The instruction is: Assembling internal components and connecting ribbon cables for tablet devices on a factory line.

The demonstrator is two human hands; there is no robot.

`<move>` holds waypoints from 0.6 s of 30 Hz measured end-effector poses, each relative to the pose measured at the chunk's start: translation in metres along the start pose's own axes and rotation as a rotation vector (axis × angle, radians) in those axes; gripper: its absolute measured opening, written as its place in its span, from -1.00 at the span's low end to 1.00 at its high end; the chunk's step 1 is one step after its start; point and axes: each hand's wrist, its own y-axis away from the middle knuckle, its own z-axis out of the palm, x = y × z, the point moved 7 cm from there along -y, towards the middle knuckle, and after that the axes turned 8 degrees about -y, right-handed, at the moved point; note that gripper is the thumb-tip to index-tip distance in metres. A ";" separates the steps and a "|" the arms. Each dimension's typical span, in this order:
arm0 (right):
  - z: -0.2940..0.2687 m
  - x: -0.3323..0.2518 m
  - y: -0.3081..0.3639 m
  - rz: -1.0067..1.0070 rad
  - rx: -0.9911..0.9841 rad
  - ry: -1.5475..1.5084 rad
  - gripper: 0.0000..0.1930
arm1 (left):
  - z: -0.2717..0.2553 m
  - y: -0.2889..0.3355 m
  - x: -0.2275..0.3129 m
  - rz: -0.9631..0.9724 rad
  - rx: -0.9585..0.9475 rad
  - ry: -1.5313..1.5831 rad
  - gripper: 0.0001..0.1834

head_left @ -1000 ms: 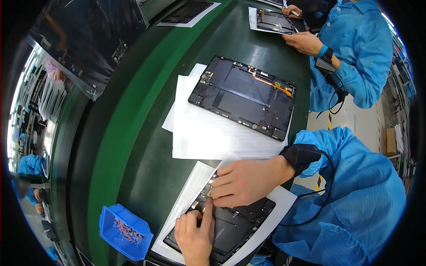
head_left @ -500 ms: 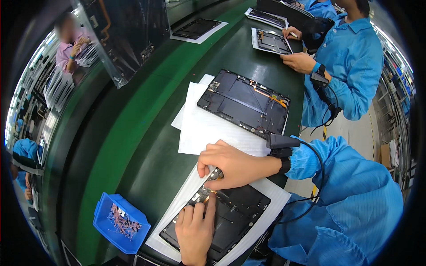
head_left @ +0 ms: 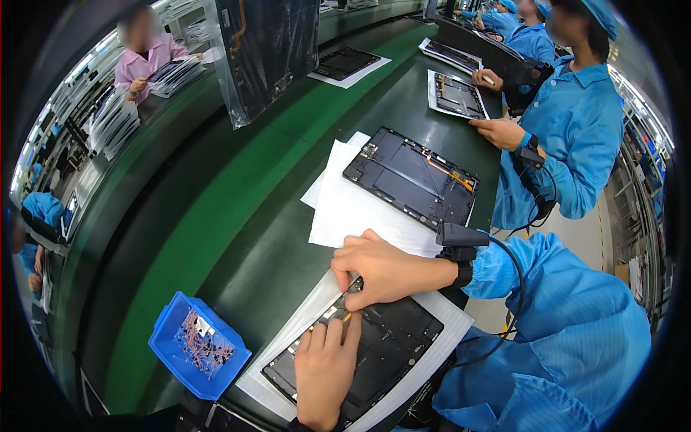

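1. Counted: two bare hands, the left hand (head_left: pixel 327 363) and the right hand (head_left: pixel 392 266); one panel (head_left: pixel 403 327) beneath them; one second panel (head_left: pixel 414 176) farther up the bench (head_left: pixel 266 266), lying on white sheets (head_left: pixel 338 209); one blue bin (head_left: pixel 167 342) with a loose heap of reddish wires (head_left: pixel 205 349) in it.
2. The panel lies aslant on a white sheet (head_left: pixel 450 317) on the bench, directly under both hands; the left hand rests on its left part, while the right hand reaches over its upper edge; the bin stands apart, to the left.
3. The left hand's fingers stretch over the panel, closed around nothing, the forefinger's tip just beside the right thumb; the right thumb and forefinger come close together at the panel's edge; I cannot tell whether they pinch anything.
4. The panel is black, flat and rectangular; small parts line its upper-left edge, with a yellow-orange bit by the fingertips; small fittings dot its dark middle.
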 end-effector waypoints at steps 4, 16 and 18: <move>0.003 -0.002 -0.002 -0.042 -0.061 0.036 -0.75 | 0.002 0.002 -0.001 -0.012 -0.016 0.012 -0.59; -0.056 -0.025 0.084 0.053 0.341 0.110 -0.82 | -0.095 0.066 0.022 -0.618 0.077 -0.134 -0.78; -0.050 -0.008 0.103 0.274 0.244 0.032 -0.80 | -0.089 0.090 0.023 -0.799 -0.035 -0.185 -0.79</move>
